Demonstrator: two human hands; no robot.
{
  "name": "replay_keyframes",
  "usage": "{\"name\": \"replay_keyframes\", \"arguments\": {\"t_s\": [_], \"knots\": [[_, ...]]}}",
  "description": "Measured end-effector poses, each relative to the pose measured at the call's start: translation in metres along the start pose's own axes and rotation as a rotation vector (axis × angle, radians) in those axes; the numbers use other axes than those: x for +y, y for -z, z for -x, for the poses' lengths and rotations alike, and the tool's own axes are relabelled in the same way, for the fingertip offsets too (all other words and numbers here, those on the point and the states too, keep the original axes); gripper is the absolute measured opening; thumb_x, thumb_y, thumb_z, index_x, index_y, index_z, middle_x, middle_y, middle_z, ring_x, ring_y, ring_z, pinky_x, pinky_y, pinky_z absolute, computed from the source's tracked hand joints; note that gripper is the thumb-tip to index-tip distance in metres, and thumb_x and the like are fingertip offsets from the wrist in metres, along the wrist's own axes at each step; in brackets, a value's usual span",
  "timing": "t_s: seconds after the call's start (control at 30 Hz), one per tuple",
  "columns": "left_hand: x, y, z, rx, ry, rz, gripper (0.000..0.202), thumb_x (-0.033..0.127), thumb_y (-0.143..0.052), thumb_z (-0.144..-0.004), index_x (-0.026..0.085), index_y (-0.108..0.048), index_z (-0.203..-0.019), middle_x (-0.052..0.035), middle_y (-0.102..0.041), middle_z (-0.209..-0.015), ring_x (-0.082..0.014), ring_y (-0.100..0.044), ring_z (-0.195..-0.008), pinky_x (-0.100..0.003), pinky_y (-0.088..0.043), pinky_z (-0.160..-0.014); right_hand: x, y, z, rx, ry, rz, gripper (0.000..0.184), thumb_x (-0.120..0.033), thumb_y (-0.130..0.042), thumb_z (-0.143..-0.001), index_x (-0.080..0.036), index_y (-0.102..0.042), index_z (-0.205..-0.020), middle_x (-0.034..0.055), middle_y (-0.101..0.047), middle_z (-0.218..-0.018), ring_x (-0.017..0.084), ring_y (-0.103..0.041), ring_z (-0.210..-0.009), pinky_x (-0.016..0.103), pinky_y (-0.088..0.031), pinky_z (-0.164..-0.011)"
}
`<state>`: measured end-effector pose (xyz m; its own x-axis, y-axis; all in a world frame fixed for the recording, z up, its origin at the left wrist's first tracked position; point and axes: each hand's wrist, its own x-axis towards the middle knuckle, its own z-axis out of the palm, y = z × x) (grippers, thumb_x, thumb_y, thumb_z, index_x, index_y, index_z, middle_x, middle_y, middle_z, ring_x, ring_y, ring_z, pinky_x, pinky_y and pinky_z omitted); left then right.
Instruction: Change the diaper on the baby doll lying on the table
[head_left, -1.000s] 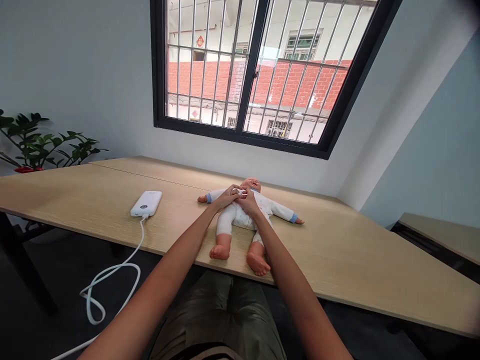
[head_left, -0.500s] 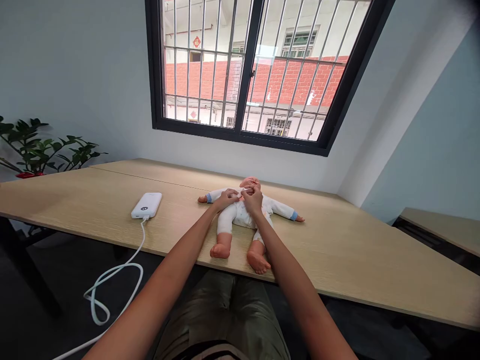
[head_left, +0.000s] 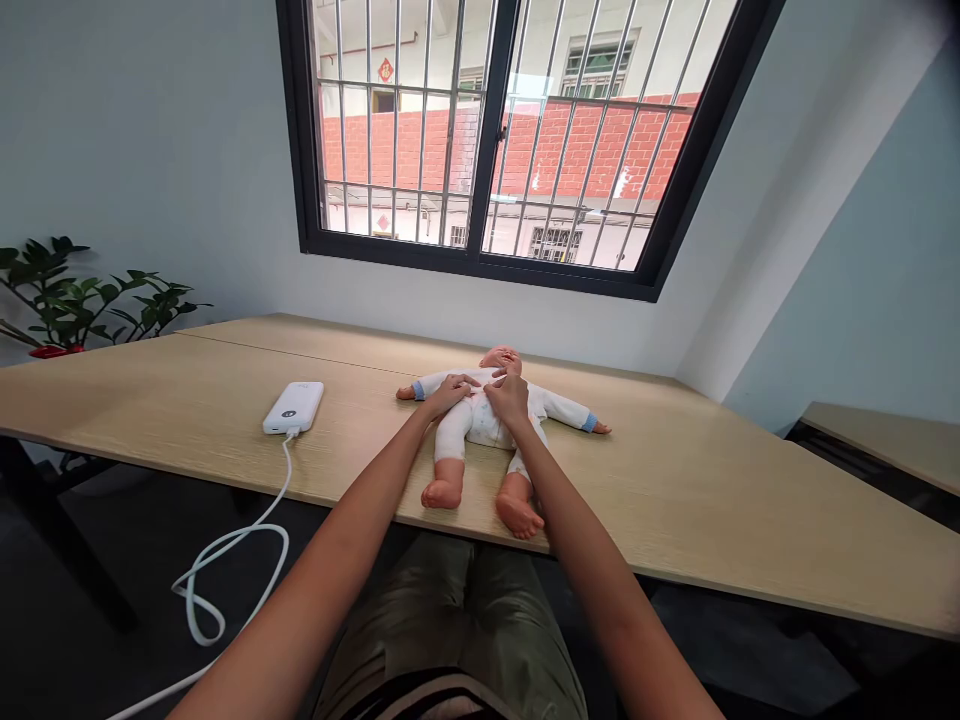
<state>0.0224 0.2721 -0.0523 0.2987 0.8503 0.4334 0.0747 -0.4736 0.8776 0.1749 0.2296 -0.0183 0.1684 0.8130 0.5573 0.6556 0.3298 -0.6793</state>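
A baby doll (head_left: 480, 425) in a white romper with blue cuffs lies on its back on the wooden table (head_left: 675, 500), head toward the window, bare feet near the front edge. My left hand (head_left: 444, 394) rests on the doll's upper chest with fingers pinched at the romper's fabric. My right hand (head_left: 508, 396) sits beside it on the chest just below the doll's chin, fingers bent and pressed onto the cloth. The two hands nearly touch. What the fingertips grip is too small to make out.
A white power bank (head_left: 293, 407) lies on the table left of the doll, its white cable (head_left: 232, 560) looping off the front edge. A potted plant (head_left: 75, 300) stands at far left. A barred window (head_left: 495, 140) is behind; a second table (head_left: 885, 455) at right.
Both hands have slid slightly down from the doll's neck toward its chest. The view has tilted down a little.
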Motion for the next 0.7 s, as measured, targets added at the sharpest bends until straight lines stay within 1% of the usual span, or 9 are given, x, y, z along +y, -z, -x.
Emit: {"name": "replay_keyframes", "arguments": {"t_s": [0.07, 0.17, 0.27, 0.37, 0.47, 0.53, 0.6, 0.67, 0.7], "knots": [[0.000, 0.001, -0.001, -0.007, -0.015, -0.022, 0.028, 0.014, -0.052, -0.072, 0.016, -0.073, -0.089, -0.0075, -0.064, -0.099, -0.0216, -0.055, -0.105, -0.029, -0.044, -0.093, 0.002, -0.002, -0.001, -0.012, -0.003, 0.025, 0.048, -0.011, -0.054, -0.066, -0.017, -0.053, -0.114, 0.0058, -0.065, -0.094, 0.021, -0.061, -0.077, 0.032, -0.043, -0.075], [0.002, 0.002, -0.001, -0.017, -0.033, -0.088, 0.028, 0.016, -0.051, -0.072, 0.017, -0.072, -0.090, -0.0074, -0.065, -0.099, -0.0226, -0.054, -0.106, -0.032, -0.042, -0.097, 0.007, -0.005, -0.002, 0.024, 0.037, 0.033, 0.050, -0.008, -0.051, -0.062, -0.016, -0.051, -0.111, 0.0068, -0.062, -0.096, 0.022, -0.057, -0.083, 0.032, -0.044, -0.074], [0.009, 0.002, 0.000, -0.045, -0.063, -0.163, 0.030, 0.018, -0.050, -0.075, 0.017, -0.072, -0.095, -0.0069, -0.065, -0.106, -0.0227, -0.052, -0.113, -0.033, -0.039, -0.103, 0.009, -0.005, -0.005, 0.098, 0.133, 0.035, 0.043, -0.004, -0.045, -0.057, -0.018, -0.049, -0.098, 0.0080, -0.058, -0.096, 0.024, -0.052, -0.094, 0.033, -0.044, -0.081], [0.019, 0.000, 0.003, -0.071, -0.077, -0.160, 0.036, 0.021, -0.045, -0.080, 0.015, -0.072, -0.104, -0.0095, -0.062, -0.119, -0.0226, -0.050, -0.118, -0.033, -0.040, -0.103, 0.008, 0.003, -0.011, 0.225, 0.174, -0.012, 0.031, -0.003, -0.042, -0.060, -0.020, -0.045, -0.086, 0.0079, -0.055, -0.094, 0.022, -0.050, -0.095, 0.034, -0.043, -0.084], [0.027, -0.003, 0.003, -0.104, -0.098, -0.165, 0.039, 0.024, -0.042, -0.084, 0.015, -0.074, -0.105, -0.0098, -0.060, -0.126, -0.0234, -0.046, -0.126, -0.034, -0.038, -0.106, 0.007, 0.018, -0.019, 0.394, 0.119, -0.085, 0.017, -0.010, -0.045, -0.071, -0.022, -0.043, -0.083, 0.0072, -0.054, -0.092, 0.020, -0.050, -0.088, 0.033, -0.043, -0.081], [0.029, -0.005, 0.002, -0.137, -0.112, -0.219, 0.039, 0.025, -0.042, -0.085, 0.017, -0.076, -0.102, -0.0076, -0.063, -0.124, -0.0233, -0.040, -0.132, -0.034, -0.031, -0.112, 0.011, 0.028, -0.023, 0.479, 0.047, -0.119, 0.012, -0.015, -0.047, -0.074, -0.022, -0.043, -0.083, 0.0070, -0.055, -0.091, 0.020, -0.051, -0.086, 0.034, -0.043, -0.080], [0.028, -0.006, 0.001, -0.160, -0.098, -0.258, 0.039, 0.026, -0.042, -0.085, 0.020, -0.077, -0.100, -0.0060, -0.066, -0.122, -0.0230, -0.036, -0.137, -0.033, -0.025, -0.115, 0.019, 0.034, -0.028, 0.522, -0.031, -0.144, 0.011, -0.016, -0.048, -0.074, -0.022, -0.044, -0.082, 0.0072, -0.056, -0.091, 0.021, -0.053, -0.086, 0.034, -0.043, -0.081], [0.026, -0.006, 0.000, -0.169, -0.069, -0.247, 0.038, 0.027, -0.042, -0.085, 0.021, -0.077, -0.098, -0.0055, -0.066, -0.123, -0.0231, -0.034, -0.139, -0.032, -0.024, -0.116, 0.030, 0.037, -0.032, 0.527, -0.115, -0.162, 0.010, -0.017, -0.048, -0.073, -0.022, -0.045, -0.081, 0.0075, -0.057, -0.089, 0.022, -0.054, -0.086, 0.035, -0.044, -0.081], [0.024, -0.006, 0.000, -0.165, -0.057, -0.219, 0.038, 0.029, -0.042, -0.086, 0.021, -0.077, -0.097, -0.0057, -0.065, -0.124, -0.0236, -0.035, -0.138, -0.033, -0.026, -0.115, 0.037, 0.038, -0.034, 0.515, -0.148, -0.164, 0.009, -0.018, -0.047, -0.073, -0.021, -0.046, -0.081, 0.0079, -0.058, -0.089, 0.022, -0.055, -0.084, 0.035, -0.044, -0.079]]}}
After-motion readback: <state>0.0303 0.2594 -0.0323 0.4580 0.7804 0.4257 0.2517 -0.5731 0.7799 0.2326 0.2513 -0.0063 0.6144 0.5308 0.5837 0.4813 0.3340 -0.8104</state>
